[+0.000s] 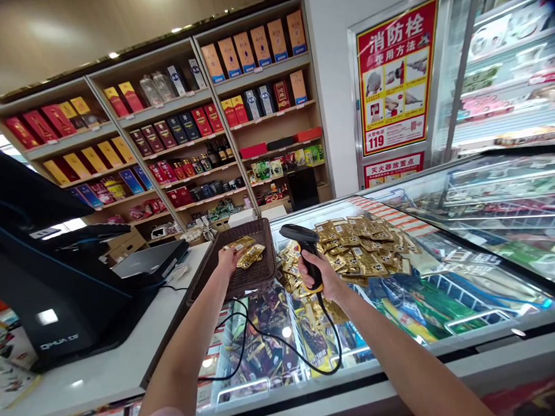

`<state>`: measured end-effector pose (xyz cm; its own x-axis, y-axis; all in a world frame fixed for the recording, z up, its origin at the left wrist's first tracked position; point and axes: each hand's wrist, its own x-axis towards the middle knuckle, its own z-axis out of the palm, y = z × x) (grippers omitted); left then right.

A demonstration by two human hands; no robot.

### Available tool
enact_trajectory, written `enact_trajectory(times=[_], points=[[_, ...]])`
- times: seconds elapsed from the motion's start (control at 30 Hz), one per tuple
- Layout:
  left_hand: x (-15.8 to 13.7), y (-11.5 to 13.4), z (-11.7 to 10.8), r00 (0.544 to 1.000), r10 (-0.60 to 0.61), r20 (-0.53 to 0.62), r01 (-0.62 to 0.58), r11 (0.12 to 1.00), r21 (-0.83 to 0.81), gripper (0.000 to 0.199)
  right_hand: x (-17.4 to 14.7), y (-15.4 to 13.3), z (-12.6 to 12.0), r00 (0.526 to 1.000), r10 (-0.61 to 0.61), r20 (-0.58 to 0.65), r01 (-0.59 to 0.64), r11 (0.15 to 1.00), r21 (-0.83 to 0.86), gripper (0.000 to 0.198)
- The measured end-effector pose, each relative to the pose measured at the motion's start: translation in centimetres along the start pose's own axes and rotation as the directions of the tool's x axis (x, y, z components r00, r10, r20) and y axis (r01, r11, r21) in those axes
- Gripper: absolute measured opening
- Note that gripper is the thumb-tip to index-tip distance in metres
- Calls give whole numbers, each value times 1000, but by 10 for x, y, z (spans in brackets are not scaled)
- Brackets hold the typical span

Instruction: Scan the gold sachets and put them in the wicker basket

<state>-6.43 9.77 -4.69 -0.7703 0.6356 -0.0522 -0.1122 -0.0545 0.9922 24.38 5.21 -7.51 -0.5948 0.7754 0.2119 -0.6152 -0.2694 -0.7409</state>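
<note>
My right hand is wrapped round the handle of a black barcode scanner, held above the glass freezer top. A black cable runs down from its grip and loops to the left. My left hand reaches into a brown woven basket, its fingers closed on the edge of a gold foil packet. Beside those fingers, more gold packets lie in the basket. A large heap of similar gold packets spreads over the glass behind and right of the scanner.
At left, a black checkout terminal and a flat black device stand on a white counter. Packaged food lies under the freezer glass. Shelves of boxes and bottles line the back wall, beside a red poster.
</note>
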Motion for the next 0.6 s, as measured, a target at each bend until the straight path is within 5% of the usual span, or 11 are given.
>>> enact_trajectory(times=[0.2,0.3,0.37,0.47,0.6], points=[[-4,0,12,992,128,-13,-116,934,339,48,2,-3,-3,1000,-21,0,21,998,51,40],[-14,-1,30,958,255,128,-285,827,485,44,3,-8,-5,998,-67,-21,68,994,87,39],[-24,-5,49,905,270,328,-413,739,533,28,4,-11,-7,994,-109,-19,110,985,130,38],[-43,-20,86,765,196,614,-586,609,535,22,4,-15,-9,989,-145,-20,147,976,160,32],[-63,-44,127,650,42,759,-703,413,579,31,6,-17,-13,988,-152,-18,152,977,149,30]])
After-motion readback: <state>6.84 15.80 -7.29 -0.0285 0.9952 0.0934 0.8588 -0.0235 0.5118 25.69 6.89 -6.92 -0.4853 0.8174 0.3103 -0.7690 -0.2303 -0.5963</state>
